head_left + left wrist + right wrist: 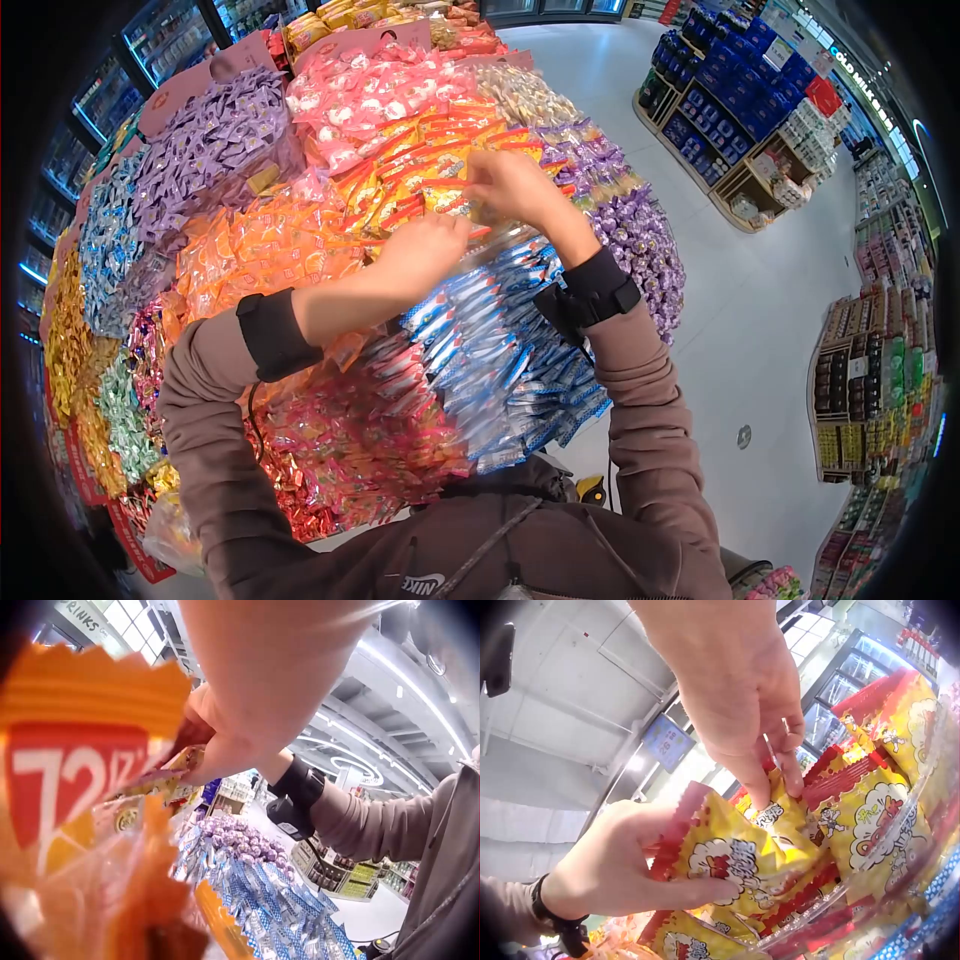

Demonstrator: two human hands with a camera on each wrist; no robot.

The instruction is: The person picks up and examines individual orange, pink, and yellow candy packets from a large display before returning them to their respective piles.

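My left hand (425, 248) reaches over the candy display to a section of yellow and red packets (405, 165). In the right wrist view, that left hand (622, 859) grips a yellow candy packet (724, 859), thumb across its front and the other fingers hidden behind. My right hand (512, 188) is just beyond it, bent down at the wrist. Its thumb and fingertips pinch a second yellow packet (776, 817) by the upper end, partly behind the first one. More yellow packets (881, 825) stand close around both hands. A clear plastic divider (832, 896) runs along the near side.
Blue and white packets (490, 340) lie nearest me, with orange ones (270, 240) to the left. Pink packets (375, 90) lie beyond, purple ones (640, 240) to the right. Past the floor (740, 330) stands a shelf of blue goods (725, 90).
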